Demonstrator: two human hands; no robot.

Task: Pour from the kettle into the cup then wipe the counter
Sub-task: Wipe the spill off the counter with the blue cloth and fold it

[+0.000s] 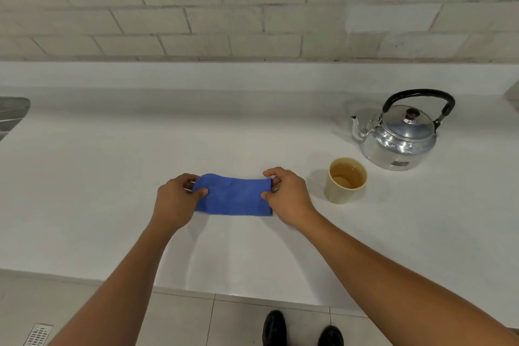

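The cup [346, 180] holds amber liquid and the kettle [398, 136] stands upright behind it, so pouring looks done; the wiping step is in hand. The left hand [177, 201] and right hand [286, 195] each pinch one end of the folded cloth [234, 195] lying on the bench [112, 177]. Next, press it flat and sweep, clear of the cup.

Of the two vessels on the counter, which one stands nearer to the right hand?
The cup, open and filled with brownish liquid, is just beside the right hand; the lidded metal kettle stands farther back.
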